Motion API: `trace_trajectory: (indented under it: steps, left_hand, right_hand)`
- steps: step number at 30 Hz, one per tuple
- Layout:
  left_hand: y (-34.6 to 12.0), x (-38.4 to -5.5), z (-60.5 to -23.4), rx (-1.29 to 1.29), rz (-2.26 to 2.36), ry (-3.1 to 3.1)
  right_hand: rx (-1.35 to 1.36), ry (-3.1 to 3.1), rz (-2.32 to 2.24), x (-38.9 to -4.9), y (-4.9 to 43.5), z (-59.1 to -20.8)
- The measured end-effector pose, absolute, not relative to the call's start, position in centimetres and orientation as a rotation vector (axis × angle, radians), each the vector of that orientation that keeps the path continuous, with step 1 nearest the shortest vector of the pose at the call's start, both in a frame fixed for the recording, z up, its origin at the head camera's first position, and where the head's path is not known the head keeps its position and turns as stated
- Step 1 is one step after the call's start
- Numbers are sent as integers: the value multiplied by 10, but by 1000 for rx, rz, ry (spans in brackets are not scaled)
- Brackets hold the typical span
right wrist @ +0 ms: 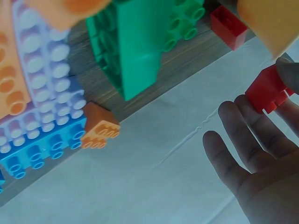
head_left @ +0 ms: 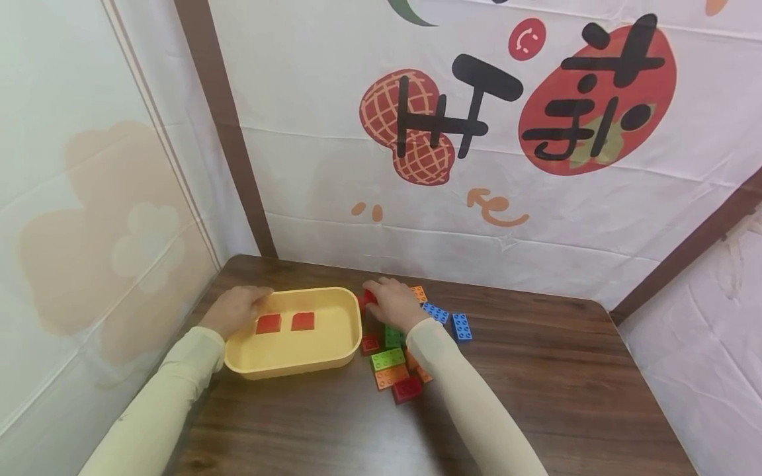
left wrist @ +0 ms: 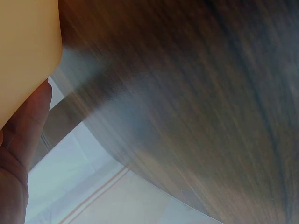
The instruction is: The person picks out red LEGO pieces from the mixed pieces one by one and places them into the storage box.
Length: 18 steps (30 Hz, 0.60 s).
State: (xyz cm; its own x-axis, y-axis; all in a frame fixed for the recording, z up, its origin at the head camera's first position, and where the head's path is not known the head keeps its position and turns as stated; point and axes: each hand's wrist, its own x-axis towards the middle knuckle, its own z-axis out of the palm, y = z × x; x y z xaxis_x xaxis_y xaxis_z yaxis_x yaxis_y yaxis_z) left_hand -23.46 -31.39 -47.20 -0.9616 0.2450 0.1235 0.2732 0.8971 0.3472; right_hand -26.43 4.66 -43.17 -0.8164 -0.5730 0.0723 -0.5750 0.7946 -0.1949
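Observation:
A yellow tray stands on the table, with two red building bricks lying in it. At the tray's far left corner my left hand grips the rim; the left wrist view shows a finger against the outer wall. Just beyond the tray's right side, my right hand pinches a red building brick between thumb and fingers. Its other fingers are spread apart in the right wrist view. Under and beside that hand lies a loose group of bricks, among them a green brick and a lime green brick.
Blue bricks lie to the right of the group, and an orange brick sits at its far side. A dark red brick is nearest the front. Printed cloth hangs behind the wooden table.

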Motion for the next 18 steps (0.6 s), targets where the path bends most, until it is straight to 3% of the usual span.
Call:
trace_trajectory:
  steps: [18]
  left_hand:
    - [-315,-234,-473,-425,-543,-2971]
  right_hand:
    - [1015,-2945,332,-262,13,-426]
